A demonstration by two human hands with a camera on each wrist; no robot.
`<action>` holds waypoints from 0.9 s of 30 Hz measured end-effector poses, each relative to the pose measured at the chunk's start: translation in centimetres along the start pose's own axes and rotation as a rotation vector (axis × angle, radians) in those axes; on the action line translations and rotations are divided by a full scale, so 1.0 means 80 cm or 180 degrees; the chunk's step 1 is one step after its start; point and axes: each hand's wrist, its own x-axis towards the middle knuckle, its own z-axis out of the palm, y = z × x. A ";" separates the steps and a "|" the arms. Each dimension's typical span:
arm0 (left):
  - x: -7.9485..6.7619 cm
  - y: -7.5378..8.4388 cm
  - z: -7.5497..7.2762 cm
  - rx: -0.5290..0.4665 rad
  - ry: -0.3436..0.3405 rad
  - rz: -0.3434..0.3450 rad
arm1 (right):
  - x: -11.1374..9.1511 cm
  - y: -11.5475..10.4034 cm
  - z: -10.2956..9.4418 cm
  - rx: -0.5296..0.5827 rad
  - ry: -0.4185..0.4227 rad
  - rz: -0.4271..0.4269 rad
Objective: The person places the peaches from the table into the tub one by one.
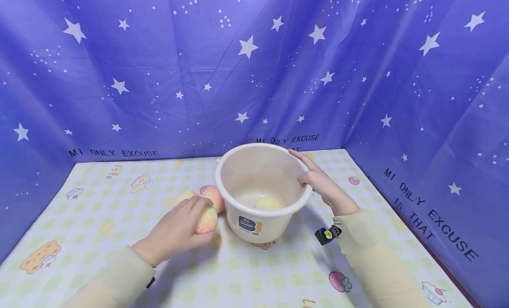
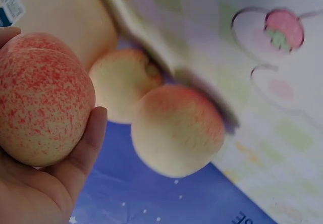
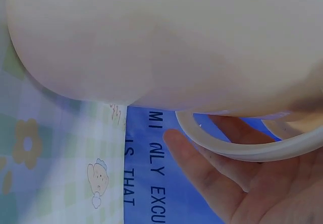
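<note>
My left hand (image 1: 175,230) holds a yellow-and-red peach (image 1: 207,220) just left of the bucket, its thumb and fingers around the fruit. Two more peaches lie close by: one reddish peach (image 1: 213,197) against the bucket's side, and one paler peach (image 1: 184,196) partly hidden behind my hand. The white bucket (image 1: 234,222) stands upright, with a pale yellow peach (image 1: 267,203) at its bottom. On the right, my right hand (image 1: 324,184) grips the bucket's rim, thumb over the edge. In the right wrist view, the bucket's curved white handle (image 3: 242,152) crosses in front of its fingers.
A checked, cartoon-printed cloth (image 1: 119,219) covers the table. Blue star-patterned curtains (image 1: 179,69) rise behind the table's far edge and along its sides. A dark label (image 1: 247,224) is stuck on the bucket's front.
</note>
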 end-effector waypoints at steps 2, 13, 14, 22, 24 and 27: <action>0.002 0.000 -0.007 0.0020 0.0095 0.0082 | 0.000 0.000 0.000 -0.0004 -0.0001 -0.0004; 0.013 0.000 -0.027 0.0108 0.0457 0.0352 | 0.002 0.000 0.000 -0.0043 -0.0008 -0.0016; 0.014 0.000 -0.028 0.0103 0.0467 0.0355 | 0.002 0.000 0.000 -0.0043 -0.0010 -0.0018; 0.018 0.001 -0.035 0.0076 0.0571 0.0423 | 0.002 0.001 0.000 -0.0028 -0.0018 -0.0016; 0.018 0.000 -0.036 0.0082 0.0601 0.0451 | 0.002 0.001 0.000 -0.0029 -0.0016 -0.0011; 0.018 -0.001 -0.038 0.0119 0.0650 0.0477 | 0.001 0.000 0.000 -0.0032 -0.0010 -0.0002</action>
